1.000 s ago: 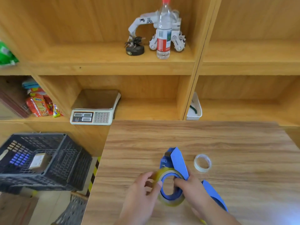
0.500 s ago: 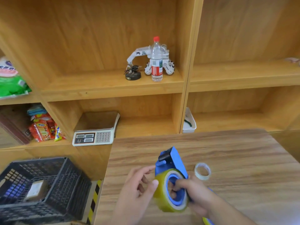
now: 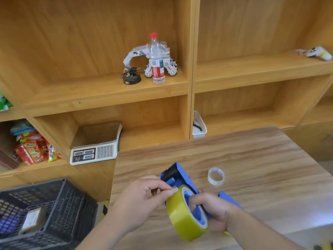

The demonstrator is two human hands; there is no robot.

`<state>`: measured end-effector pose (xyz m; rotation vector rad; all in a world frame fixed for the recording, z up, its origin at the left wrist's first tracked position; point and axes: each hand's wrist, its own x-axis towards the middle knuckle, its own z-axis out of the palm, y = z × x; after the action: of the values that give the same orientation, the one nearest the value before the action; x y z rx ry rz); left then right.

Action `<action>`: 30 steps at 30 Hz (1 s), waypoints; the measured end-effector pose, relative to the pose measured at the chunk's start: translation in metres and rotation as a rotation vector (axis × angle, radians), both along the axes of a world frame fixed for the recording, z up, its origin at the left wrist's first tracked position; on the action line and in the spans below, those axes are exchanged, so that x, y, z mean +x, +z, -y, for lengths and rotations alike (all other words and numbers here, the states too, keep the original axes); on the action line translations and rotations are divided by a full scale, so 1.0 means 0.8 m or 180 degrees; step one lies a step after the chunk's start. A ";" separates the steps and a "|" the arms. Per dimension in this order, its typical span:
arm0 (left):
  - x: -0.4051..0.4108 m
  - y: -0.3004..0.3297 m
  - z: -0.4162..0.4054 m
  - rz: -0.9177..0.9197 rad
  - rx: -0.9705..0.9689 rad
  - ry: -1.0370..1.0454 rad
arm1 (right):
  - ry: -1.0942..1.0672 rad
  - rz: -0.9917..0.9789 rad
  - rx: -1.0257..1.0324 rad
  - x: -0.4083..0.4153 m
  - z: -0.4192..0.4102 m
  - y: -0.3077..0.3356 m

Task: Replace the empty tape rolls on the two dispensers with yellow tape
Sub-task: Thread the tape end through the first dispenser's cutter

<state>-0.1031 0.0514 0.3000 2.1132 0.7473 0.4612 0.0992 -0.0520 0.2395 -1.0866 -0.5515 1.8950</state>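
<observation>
A blue tape dispenser [image 3: 177, 175] is held above the wooden table [image 3: 252, 159], with a roll of yellow tape [image 3: 182, 215] seated on its blue hub. My right hand [image 3: 210, 210] grips the dispenser from the right side, fingers through the hub. At the top of the roll, my left hand [image 3: 144, 197] pinches the loose end of the tape between thumb and forefinger. An empty whitish tape core [image 3: 215, 176] lies on the table to the right. Behind my right hand shows a second blue dispenser part [image 3: 229, 199], mostly hidden.
A black plastic crate [image 3: 45, 210] stands at the lower left beside the table. Wooden shelves behind hold a weighing scale [image 3: 95, 145], a water bottle [image 3: 157, 60], a white toy robot arm, snack packets [image 3: 34, 150] and a white basket [image 3: 199, 127].
The dispenser with the yellow roll has been lifted and tilted toward me. My left hand has moved onto the roll's top and pinched the tape end. The camera tilted upward.
</observation>
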 end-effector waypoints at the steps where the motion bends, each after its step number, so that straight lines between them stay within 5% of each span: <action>1: 0.004 0.007 -0.003 -0.0063 0.0038 -0.0029 | 0.0050 -0.0055 0.0002 0.000 -0.001 0.003; 14: 0.055 0.078 -0.046 -0.0699 0.0932 -0.1139 | 0.0212 -0.0398 -0.0285 0.004 -0.007 0.016; 30: 0.108 0.091 -0.071 -0.0935 0.0488 -0.1240 | 0.0607 -0.0731 -0.0181 0.018 -0.013 0.008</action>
<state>-0.0169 0.1083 0.3728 2.4305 0.4497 -0.0049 0.1136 -0.0419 0.2456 -0.8608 -0.4862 2.1790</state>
